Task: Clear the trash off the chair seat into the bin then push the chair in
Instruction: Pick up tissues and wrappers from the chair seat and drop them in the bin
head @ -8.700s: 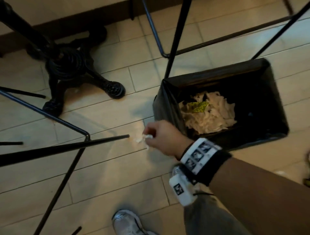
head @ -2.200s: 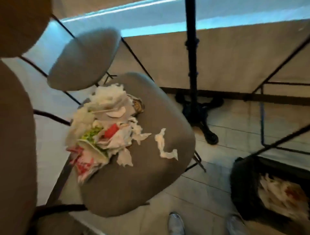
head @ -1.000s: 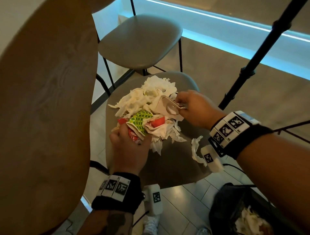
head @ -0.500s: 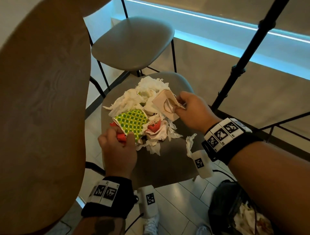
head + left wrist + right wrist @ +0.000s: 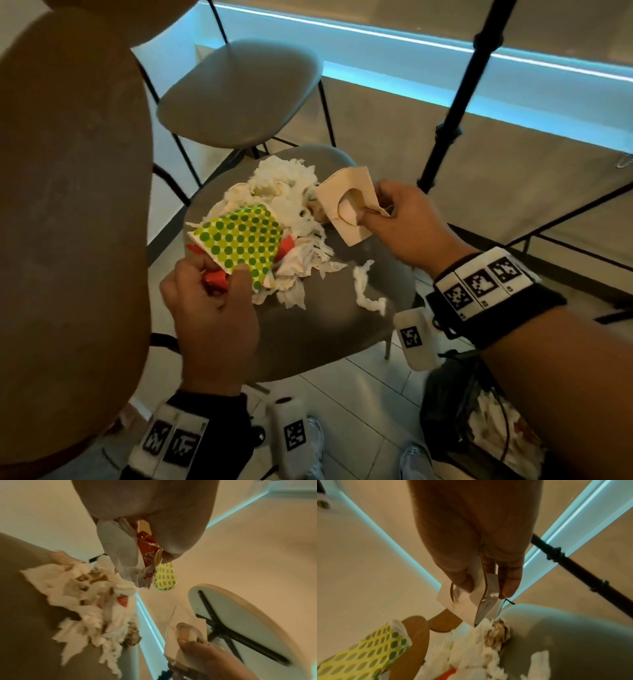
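Note:
A grey chair seat [image 5: 318, 329] carries a heap of white tissue trash [image 5: 287, 192]. My left hand [image 5: 212, 308] pinches a flattened green-dotted paper cup [image 5: 239, 240] together with a red wrapper [image 5: 147, 547], lifted just above the heap. My right hand [image 5: 407, 226] pinches a beige cardboard piece with an oval hole [image 5: 346, 205] over the seat's far right. A twisted tissue strip [image 5: 366, 291] lies alone on the seat. The black-lined bin [image 5: 479, 421] stands on the floor at lower right, with tissue inside.
A second grey chair [image 5: 239, 92] stands beyond the first. A brown wooden backrest [image 5: 68, 205] fills the left. A black table pole [image 5: 455, 102] rises at right. My shoes [image 5: 414, 459] are on the tiled floor below the seat.
Both hands have lifted their pieces off the heap: the dotted cup rose and turned flat toward me, and the cardboard piece moved up and right.

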Motion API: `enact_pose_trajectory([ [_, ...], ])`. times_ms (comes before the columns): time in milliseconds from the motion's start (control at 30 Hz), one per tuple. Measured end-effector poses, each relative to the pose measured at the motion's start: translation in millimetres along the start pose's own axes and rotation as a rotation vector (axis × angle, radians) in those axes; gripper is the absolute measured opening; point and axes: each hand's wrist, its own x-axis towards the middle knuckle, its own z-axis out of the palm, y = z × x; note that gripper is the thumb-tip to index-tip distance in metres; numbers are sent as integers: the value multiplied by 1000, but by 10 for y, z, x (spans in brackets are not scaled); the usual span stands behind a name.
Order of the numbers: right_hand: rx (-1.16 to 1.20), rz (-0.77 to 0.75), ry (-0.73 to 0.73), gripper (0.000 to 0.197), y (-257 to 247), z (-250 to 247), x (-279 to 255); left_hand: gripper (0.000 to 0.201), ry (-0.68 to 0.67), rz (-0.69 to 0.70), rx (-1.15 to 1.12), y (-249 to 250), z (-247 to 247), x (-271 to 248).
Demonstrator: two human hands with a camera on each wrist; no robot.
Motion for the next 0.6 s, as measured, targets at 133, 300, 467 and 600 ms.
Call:
enact_pose_trajectory([
  [133, 42, 103, 75, 18, 374, -638, -648, 24, -142, 274, -20, 353, 79, -296],
  [300, 68, 442, 217, 24, 1458, -1260, -1931, 20, -439, 425, -22, 545, 875, -1019],
  [467, 38, 933, 316, 32, 3027, -1193, -3228, 22, -962, 228, -29, 62, 2087, -2088],
  [600, 83, 1182, 245, 18, 4003, -814, -3852, 20, -1266, 117, 190, -592, 3012, -2844],
])
